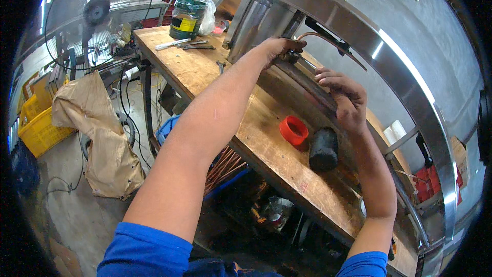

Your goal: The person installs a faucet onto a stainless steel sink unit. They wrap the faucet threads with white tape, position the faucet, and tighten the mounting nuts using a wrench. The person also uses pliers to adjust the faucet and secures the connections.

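Observation:
On a wooden workbench [246, 123] stands a steel frame [359, 23] with a dark metal bar [307, 84] running along it. My left hand [281, 50] closes round a small dark metal fitting [291, 57] at the far end of this bar. Close by, my right hand [346, 97] is over the bar with its fingers bent together; whatever they grip is hidden. A thin copper-coloured tube [312, 34] curves up behind my left hand. Below the bar, a red plastic ring [293, 130] and a black cylinder [323, 150] rest on the wood.
A dark green bucket [186, 19] and a white plastic bag [207, 18] stand at the bench's far end, with hand tools [187, 44] before them. Left on the floor are a yellow crate [46, 131] and brown paper [102, 133]. Copper-coloured rods [225, 169] lie under the bench.

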Demonstrator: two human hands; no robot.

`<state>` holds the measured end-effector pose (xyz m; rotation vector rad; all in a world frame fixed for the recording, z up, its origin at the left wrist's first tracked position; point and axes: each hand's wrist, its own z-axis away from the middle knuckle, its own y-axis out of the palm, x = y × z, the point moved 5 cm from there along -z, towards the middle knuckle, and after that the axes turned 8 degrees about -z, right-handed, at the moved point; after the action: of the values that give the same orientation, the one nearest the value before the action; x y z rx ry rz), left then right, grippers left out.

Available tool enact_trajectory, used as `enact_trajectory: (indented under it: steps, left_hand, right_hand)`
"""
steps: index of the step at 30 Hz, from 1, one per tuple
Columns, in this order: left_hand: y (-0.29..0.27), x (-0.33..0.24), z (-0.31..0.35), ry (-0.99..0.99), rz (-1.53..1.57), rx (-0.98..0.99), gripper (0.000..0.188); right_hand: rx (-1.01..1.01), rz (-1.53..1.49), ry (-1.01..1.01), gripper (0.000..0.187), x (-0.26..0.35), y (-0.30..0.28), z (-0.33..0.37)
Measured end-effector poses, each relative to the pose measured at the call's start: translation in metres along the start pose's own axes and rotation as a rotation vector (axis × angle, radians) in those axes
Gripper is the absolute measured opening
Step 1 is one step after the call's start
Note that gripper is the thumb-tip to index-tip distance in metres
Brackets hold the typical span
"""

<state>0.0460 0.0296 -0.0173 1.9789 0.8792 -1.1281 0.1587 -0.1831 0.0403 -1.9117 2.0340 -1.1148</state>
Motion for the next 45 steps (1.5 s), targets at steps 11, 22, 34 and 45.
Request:
enact_trajectory:
  steps: [11, 22, 34, 45]
  left_hand:
    - [0.0, 0.001, -0.001, 0.015, -0.014, 0.052, 0.039]
    - [-0.001, 0.001, -0.002, -0.011, -0.046, -0.036, 0.029]
    - [-0.004, -0.003, 0.005, 0.025, -0.094, -0.126, 0.038]
    - [-0.008, -0.001, 0.001, 0.038, -0.093, -0.118, 0.059]
  right_hand:
    - [-0.002, 0.077, 0.05, 0.036, -0.01, -0.007, 0.012]
    - [0.019, 0.039, 0.155, 0.039, -0.015, -0.006, 0.012]
    - [0.076, 0.316, 0.345, 0.044, -0.024, -0.02, 0.019]
    - [0.051, 0.362, 0.233, 0.046, -0.028, -0.019, 0.016]
